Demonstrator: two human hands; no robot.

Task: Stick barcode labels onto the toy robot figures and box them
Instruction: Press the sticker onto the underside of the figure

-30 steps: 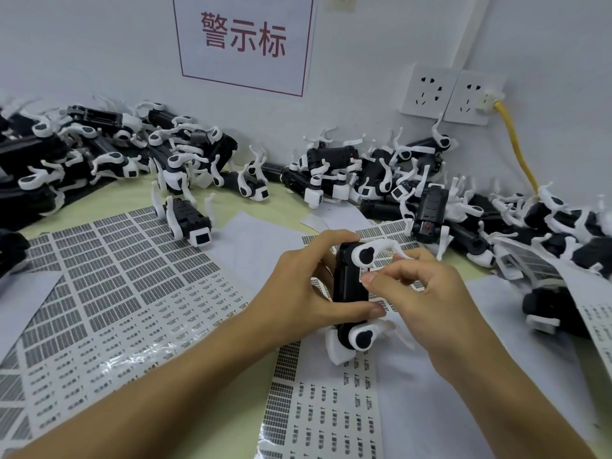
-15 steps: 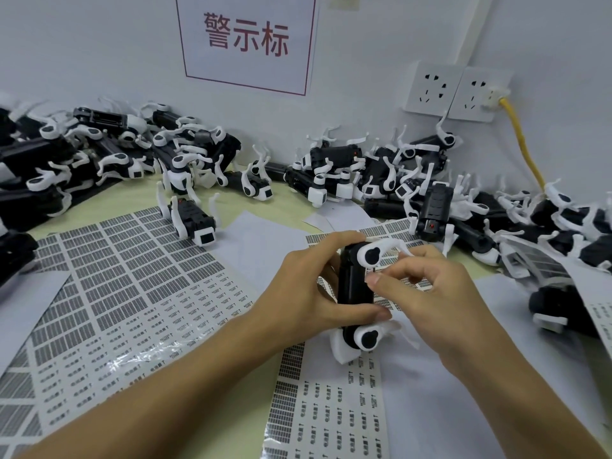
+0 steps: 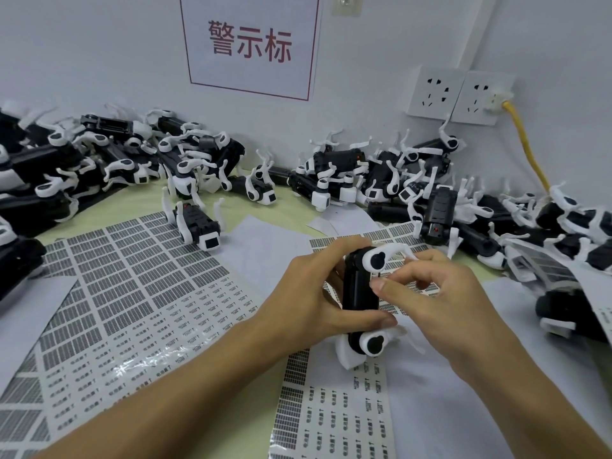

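A black toy robot figure (image 3: pixel 359 294) with white legs stands on end at the table's centre. My left hand (image 3: pixel 311 293) grips its body, thumb across the lower part and fingers wrapped behind. My right hand (image 3: pixel 433 293) has curled fingers at the figure's right side, thumb and forefinger pinching at its upper edge; whether a label sits between them is too small to tell. A barcode label sheet (image 3: pixel 334 422) lies under the figure. A larger barcode label sheet (image 3: pixel 126 293) covers the table's left.
Piles of black and white robot figures lie along the wall at the left (image 3: pixel 82 160), the middle (image 3: pixel 364 173) and the right (image 3: pixel 546 226). One figure (image 3: pixel 198 223) stands alone on the big sheet. Wall sockets (image 3: pixel 460 94) with a yellow cable (image 3: pixel 530 150) are at the upper right.
Both hands and the held figure stay nearly in place. My right hand's fingers have shifted slightly at the figure's upper right side.
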